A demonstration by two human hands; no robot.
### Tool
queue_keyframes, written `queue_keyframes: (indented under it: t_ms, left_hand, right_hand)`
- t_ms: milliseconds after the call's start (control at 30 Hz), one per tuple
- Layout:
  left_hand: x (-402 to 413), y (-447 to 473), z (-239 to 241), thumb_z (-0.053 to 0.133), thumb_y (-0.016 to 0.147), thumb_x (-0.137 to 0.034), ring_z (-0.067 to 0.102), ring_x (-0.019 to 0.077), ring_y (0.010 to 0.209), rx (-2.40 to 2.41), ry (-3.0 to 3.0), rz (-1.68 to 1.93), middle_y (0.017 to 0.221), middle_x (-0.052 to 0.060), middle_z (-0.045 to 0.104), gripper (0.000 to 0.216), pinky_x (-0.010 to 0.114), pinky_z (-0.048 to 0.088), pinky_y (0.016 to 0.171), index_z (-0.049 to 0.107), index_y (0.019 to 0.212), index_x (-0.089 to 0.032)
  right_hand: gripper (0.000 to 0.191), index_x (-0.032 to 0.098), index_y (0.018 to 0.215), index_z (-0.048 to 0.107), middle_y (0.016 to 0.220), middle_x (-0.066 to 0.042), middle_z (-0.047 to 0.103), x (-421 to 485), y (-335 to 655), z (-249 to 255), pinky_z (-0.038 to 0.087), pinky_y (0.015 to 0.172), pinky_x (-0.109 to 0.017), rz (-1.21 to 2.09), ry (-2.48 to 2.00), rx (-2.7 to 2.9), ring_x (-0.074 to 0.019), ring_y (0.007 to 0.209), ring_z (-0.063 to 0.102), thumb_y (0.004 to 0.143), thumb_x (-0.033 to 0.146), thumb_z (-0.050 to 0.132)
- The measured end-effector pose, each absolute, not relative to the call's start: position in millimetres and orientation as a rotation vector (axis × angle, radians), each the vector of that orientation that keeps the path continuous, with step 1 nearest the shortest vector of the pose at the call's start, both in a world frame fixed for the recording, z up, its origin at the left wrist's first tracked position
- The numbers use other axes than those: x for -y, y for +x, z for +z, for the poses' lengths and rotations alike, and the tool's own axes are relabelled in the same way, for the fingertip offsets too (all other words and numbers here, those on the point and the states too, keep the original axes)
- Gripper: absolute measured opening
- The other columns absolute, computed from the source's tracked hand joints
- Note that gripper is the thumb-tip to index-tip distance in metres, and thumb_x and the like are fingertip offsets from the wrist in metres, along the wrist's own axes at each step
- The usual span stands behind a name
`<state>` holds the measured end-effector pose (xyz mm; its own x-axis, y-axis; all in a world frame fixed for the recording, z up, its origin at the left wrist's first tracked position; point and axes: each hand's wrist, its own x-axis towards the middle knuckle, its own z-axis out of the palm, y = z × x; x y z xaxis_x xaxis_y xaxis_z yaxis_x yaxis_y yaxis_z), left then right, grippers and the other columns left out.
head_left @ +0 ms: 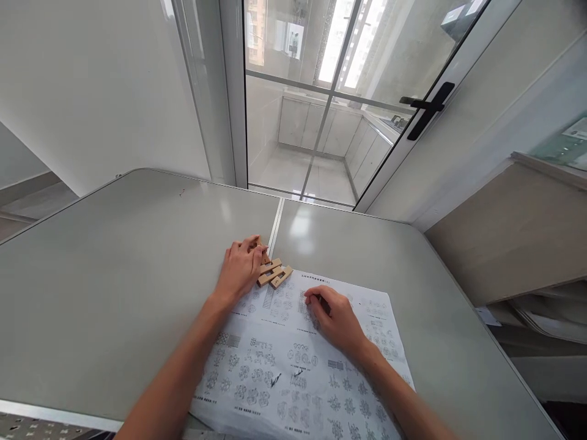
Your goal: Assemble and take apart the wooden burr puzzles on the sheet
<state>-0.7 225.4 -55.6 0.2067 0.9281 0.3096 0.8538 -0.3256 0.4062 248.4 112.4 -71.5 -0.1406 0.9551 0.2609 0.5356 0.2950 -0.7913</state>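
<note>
My left hand (241,264) is curled around a notched wooden block (265,255) at the top left of the paper. Its thumb and fingertips press on that piece, and the palm hides part of it. Right beside it, several more notched wooden blocks (276,275) lie close together, some over the paper's top edge. My right hand (335,316) rests on the printed sheet (293,366) to the right of the blocks. Its fingers are loosely closed, thumb near the fingertips, with nothing visible in them. Small line drawings of interlocking shapes cover the sheet, along with two dark pen ticks.
The grey table (114,293) has a metal seam strip (276,226) running away behind the blocks. Beyond its far edge stands a glass door (316,122) with a black handle (428,110). On the right is a wooden shelf unit (527,226).
</note>
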Motion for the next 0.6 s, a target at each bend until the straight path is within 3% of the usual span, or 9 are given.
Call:
queue_keyframes:
  t_ms: [100,300,400,500,600]
  left_hand:
    - [-229.4,-7.5,-54.5,0.026,0.111,-0.039,0.064,0.0261,0.112,-1.747,2.288,0.831,0.144,0.005,0.063,0.054,0.044,0.051,0.102,0.078,0.118,-0.028]
    - [-231.5,-16.3,-49.5,0.032,0.111,-0.043,0.068,0.0170,0.078,-1.810,2.227,0.832,0.137,0.005,0.065,0.051,0.032,0.052,0.068,0.080,0.110,-0.026]
    - [-233.2,-18.5,-50.8,0.035,0.110,-0.041,0.068,0.0190,0.082,-1.787,2.294,0.873,0.131,0.007,0.068,0.048,0.035,0.054,0.076,0.079,0.107,-0.023]
    - [-235.9,-20.6,-54.3,0.038,0.109,-0.039,0.067,0.0260,0.100,-1.747,2.389,0.944,0.123,0.011,0.069,0.043,0.043,0.053,0.094,0.077,0.105,-0.020]
    - [-237.7,-21.6,-57.4,0.044,0.107,-0.038,0.061,0.0317,0.116,-1.782,2.424,0.979,0.127,0.013,0.068,0.037,0.049,0.050,0.102,0.076,0.111,-0.019]
  right_hand:
    - [0.020,0.024,0.103,0.070,0.093,-0.004,0.075,-112.6,248.1,-71.1,0.053,0.074,-0.033,0.707,-1.350,1.785,-0.0206,0.084,0.068,0.102,0.020,0.051]
    - [0.020,0.024,0.104,0.070,0.094,-0.005,0.075,-111.5,246.7,-70.2,0.053,0.076,-0.035,0.718,-1.352,1.792,-0.0220,0.086,0.068,0.103,0.021,0.050]
    - [0.020,0.024,0.104,0.069,0.094,-0.006,0.075,-111.2,246.2,-69.5,0.053,0.075,-0.035,0.714,-1.347,1.793,-0.0228,0.087,0.068,0.103,0.022,0.050]
    - [0.020,0.024,0.104,0.070,0.094,-0.005,0.075,-110.8,246.0,-68.9,0.052,0.075,-0.035,0.717,-1.351,1.787,-0.0226,0.087,0.068,0.103,0.022,0.050]
    - [0.020,0.025,0.103,0.070,0.094,-0.005,0.075,-110.7,245.8,-69.0,0.052,0.073,-0.034,0.724,-1.360,1.778,-0.0222,0.085,0.068,0.104,0.023,0.050]
